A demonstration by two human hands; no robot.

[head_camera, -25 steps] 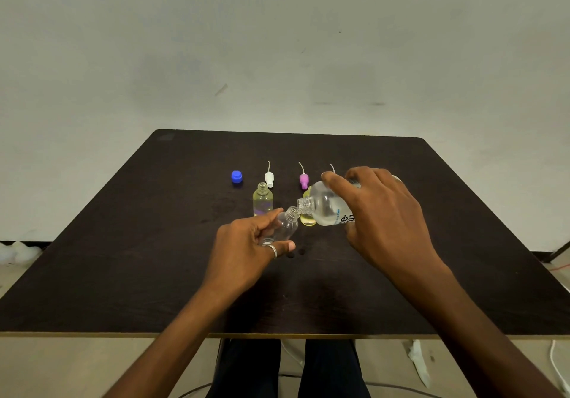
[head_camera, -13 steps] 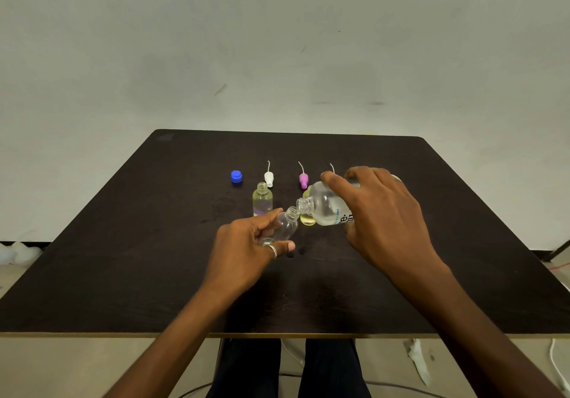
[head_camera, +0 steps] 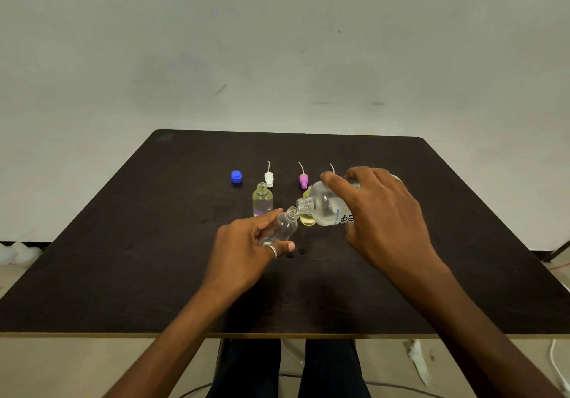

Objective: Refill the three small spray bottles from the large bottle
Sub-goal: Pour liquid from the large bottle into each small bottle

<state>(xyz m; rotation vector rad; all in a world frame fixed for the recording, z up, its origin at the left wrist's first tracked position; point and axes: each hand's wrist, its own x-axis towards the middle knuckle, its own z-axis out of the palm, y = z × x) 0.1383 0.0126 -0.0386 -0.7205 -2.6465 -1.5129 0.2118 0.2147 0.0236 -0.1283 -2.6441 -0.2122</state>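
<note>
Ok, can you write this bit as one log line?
left hand: holds small bottle | right hand: tips large bottle | bottle mouths meet

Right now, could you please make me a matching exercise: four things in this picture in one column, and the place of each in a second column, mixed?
1 large bottle
2 blue cap
3 clear small bottle
4 pink spray head

A held tilted in the left hand
B held tipped in the right hand
C leftmost in the far row
D just right of the white spray head

Pairs: 1-B, 2-C, 3-A, 4-D
</note>
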